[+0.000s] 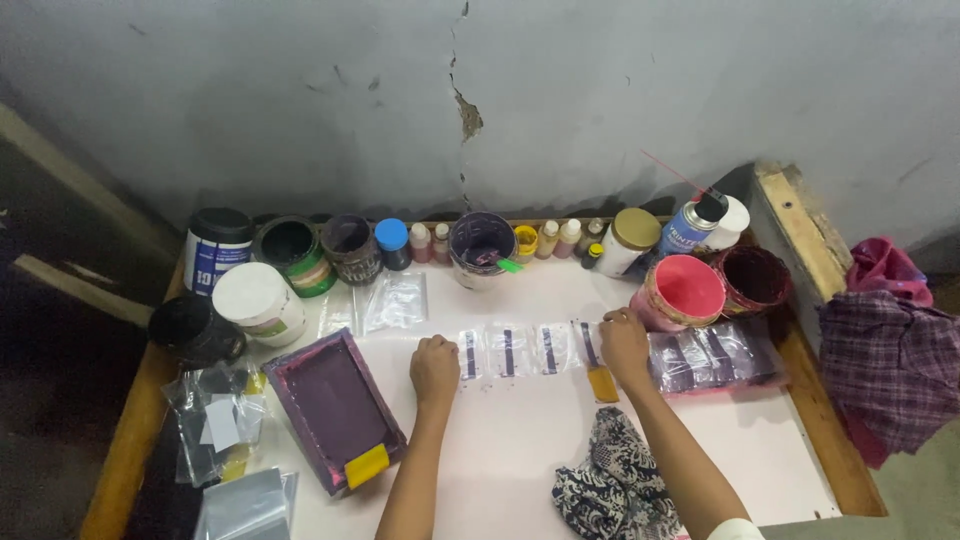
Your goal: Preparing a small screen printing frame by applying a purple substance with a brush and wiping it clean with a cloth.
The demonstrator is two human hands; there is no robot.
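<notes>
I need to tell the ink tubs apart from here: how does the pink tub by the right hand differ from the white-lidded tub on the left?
The pink tub is open and tilted toward the camera, showing its pink inside; the white-lidded tub stands upright and closed. The pink tub sits close to the right hand; the white-lidded tub stands apart from the left hand. Both are round tubs on the table.

Single head-worn view, steeply down from moderate distance onto the white table [520, 440], facing the cracked wall [560, 90].

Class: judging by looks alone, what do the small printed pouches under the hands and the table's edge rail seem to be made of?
Pouches: probably thin clear plastic film; glossy, see-through, slightly crinkled, each bearing a dark stripe. Both the left hand and the right hand press on the row. Rail: apparently bare wood; matt orange-brown with visible grain.
</notes>
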